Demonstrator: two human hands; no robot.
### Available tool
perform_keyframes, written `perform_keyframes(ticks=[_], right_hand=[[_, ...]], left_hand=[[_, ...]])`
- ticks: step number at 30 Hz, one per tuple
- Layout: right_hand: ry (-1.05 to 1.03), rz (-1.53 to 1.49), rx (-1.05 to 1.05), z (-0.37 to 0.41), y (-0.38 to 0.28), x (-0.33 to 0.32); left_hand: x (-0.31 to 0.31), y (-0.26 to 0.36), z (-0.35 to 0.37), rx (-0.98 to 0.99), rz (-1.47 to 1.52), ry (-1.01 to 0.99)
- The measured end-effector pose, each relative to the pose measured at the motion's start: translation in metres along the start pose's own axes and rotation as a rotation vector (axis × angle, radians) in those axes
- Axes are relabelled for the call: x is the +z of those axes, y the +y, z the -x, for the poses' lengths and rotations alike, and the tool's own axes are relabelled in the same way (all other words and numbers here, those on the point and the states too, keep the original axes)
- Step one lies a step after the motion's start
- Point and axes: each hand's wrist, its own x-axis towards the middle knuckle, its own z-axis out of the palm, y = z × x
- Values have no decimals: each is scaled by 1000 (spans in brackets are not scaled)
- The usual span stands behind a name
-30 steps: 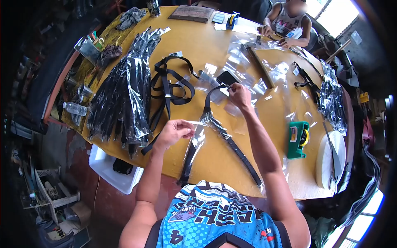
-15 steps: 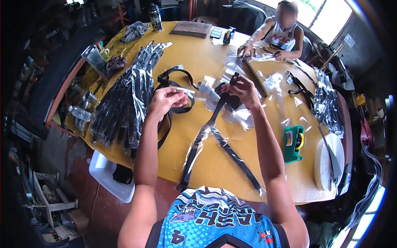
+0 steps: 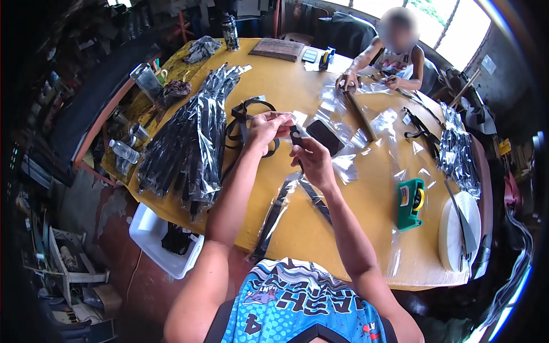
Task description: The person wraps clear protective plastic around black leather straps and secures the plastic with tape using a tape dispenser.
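My left hand (image 3: pixel 270 130) pinches a small clear plastic piece (image 3: pixel 298 118) near the middle of the yellow table. Just right of it, my right hand (image 3: pixel 313 159) is closed on the upper end of a black strap (image 3: pixel 296 136). Below the hands, the strap's two legs (image 3: pixel 276 214) spread apart on the table in clear plastic sleeves. Behind my left hand lies a loop of black strap (image 3: pixel 240 117). A black phone-like rectangle (image 3: pixel 325 136) rests beyond my right hand, by clear plastic wraps.
A large pile of wrapped black straps (image 3: pixel 191 137) lies at left, another (image 3: pixel 457 151) at far right. A green tape dispenser (image 3: pixel 409 206) and a round white board (image 3: pixel 457 234) with a blade are at right. A co-worker (image 3: pixel 394 57) sits across the yellow table (image 3: pixel 354 251).
My hands have come together; the left moved right with the plastic piece, and the right moved left and nearer with the strap's end. The black rectangle is now uncovered.
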Motion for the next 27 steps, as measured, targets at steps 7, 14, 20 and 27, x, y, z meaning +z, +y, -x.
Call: perform_keyframes(ticks=[7,14,20,27], right_hand=[[95,135,28,-1,8,-5],[76,72,92,0,3,-14],[91,28,47,-3,8,-12],[180,137,1,-6,11,-14]], left_hand=[[6,0,10,6,14,-71],[9,6,23,-4,154,-147],[7,-15,15,100,30,-215],[5,-19,17,85,-139,-190]])
